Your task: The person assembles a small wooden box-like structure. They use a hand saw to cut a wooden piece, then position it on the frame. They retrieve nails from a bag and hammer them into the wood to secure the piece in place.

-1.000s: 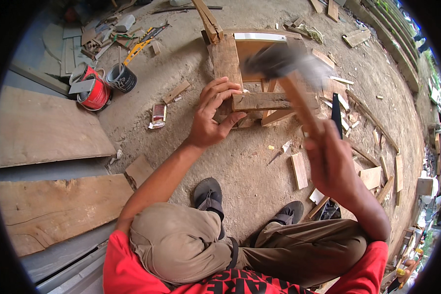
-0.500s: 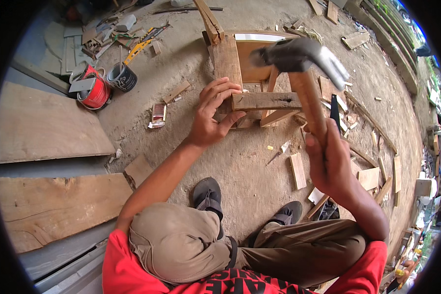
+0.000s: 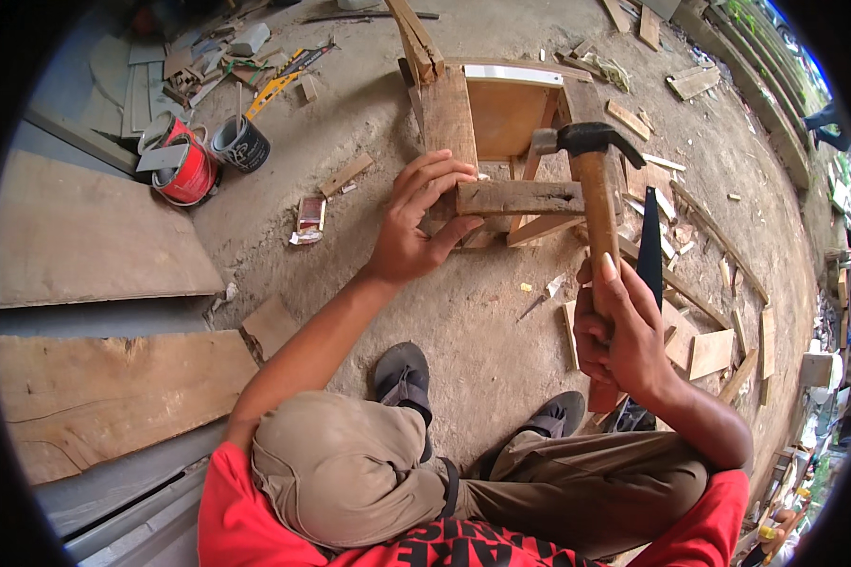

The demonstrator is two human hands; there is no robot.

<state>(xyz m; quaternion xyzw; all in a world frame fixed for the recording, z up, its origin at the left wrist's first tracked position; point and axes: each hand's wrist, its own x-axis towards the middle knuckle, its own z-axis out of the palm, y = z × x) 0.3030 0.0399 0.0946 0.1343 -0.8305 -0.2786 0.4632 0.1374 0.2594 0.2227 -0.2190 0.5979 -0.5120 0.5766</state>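
My left hand (image 3: 418,210) grips the left end of a short wooden crosspiece (image 3: 520,198), with the fingers over the corner and the thumb on the near side. This bar belongs to a wooden frame (image 3: 447,118) standing on the floor ahead of me. My right hand (image 3: 624,331) is closed around the wooden handle of a claw hammer (image 3: 596,203), thumb laid along the handle. The hammer's dark head is raised over the right part of the frame, its striking face to the left and its claw to the right. No nail can be made out.
A black saw blade (image 3: 650,246) stands beside my right hand. Wood offcuts (image 3: 711,353) litter the floor to the right. Red (image 3: 187,175) and dark (image 3: 241,148) buckets stand at the left, behind wide boards (image 3: 104,231). A small box (image 3: 309,215) lies left of the frame.
The hammer has come down and its head, blurred before, is now sharp. My right hand has shifted slightly left and toward me. My left hand keeps its hold on the crosspiece.
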